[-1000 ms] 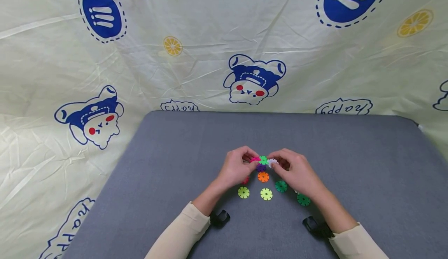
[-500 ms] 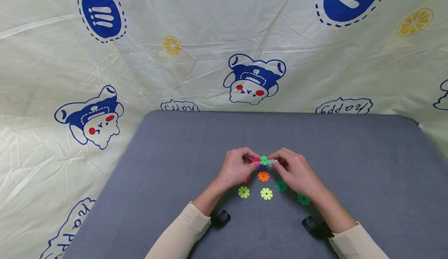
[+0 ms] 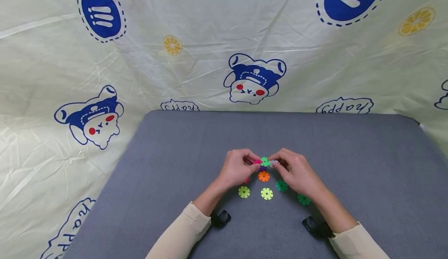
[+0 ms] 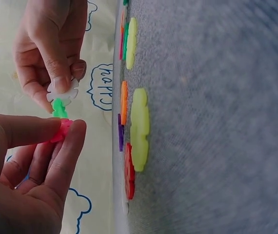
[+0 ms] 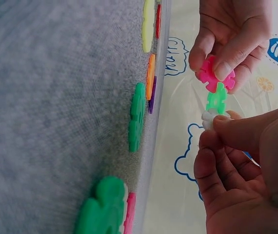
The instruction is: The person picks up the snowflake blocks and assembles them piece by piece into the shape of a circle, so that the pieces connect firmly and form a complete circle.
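Above the grey table, my left hand [image 3: 238, 168] pinches a pink notched plastic disc [image 5: 208, 77] between thumb and fingers. A white notched disc [image 4: 69, 96] is pinched by my right hand [image 3: 296, 170]. Between them a bright green notched disc [image 3: 265, 161] meets both at its edges, in one row. The slots where they join are too small to make out. My fingertips cover parts of the pink and white discs.
Loose discs lie on the table [image 3: 182, 165] below the hands: purple [image 4: 121, 132], orange [image 3: 264, 176], two yellow-green [image 3: 244, 192], a red [image 4: 129, 173] partly behind the left hand, and two darker green [image 3: 281, 185]. A pink disc [image 5: 129, 212] lies by the nearer green one.
The row of pink, green and white discs has shifted slightly right and towards me, and the white one shows flatter in the head view. Both hands keep their grip.
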Tool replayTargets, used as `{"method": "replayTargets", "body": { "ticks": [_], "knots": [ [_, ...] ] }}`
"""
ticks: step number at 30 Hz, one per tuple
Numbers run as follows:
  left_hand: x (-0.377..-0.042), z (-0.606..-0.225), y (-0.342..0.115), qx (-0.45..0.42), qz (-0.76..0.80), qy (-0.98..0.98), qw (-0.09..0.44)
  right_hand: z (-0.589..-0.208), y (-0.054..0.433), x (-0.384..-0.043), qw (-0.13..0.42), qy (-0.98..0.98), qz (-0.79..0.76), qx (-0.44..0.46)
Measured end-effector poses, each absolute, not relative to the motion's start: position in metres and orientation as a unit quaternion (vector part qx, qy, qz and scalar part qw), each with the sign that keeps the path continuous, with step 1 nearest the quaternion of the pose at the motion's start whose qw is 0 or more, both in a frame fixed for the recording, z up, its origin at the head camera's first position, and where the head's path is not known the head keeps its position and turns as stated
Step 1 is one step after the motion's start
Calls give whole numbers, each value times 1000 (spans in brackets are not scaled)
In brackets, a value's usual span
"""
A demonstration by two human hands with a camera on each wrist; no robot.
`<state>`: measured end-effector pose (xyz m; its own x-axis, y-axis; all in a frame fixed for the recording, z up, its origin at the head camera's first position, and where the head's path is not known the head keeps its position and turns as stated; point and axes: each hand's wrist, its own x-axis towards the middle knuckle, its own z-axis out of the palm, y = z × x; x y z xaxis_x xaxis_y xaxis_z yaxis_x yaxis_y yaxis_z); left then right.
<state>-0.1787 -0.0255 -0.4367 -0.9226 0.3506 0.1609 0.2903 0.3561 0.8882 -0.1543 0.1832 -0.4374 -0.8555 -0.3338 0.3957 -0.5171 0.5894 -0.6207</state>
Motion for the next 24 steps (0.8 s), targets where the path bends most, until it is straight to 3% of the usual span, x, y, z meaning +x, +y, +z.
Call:
{"method": "replayTargets", "body": {
  "ticks": [13, 24],
  "knots": [
    [-176, -438, -24, 216, 522, 824, 33, -437, 183, -154, 120, -886, 376, 245],
    [-176, -436, -22, 157, 609, 765, 137, -432, 185, -153, 112, -892, 382, 215]
  ]
}}
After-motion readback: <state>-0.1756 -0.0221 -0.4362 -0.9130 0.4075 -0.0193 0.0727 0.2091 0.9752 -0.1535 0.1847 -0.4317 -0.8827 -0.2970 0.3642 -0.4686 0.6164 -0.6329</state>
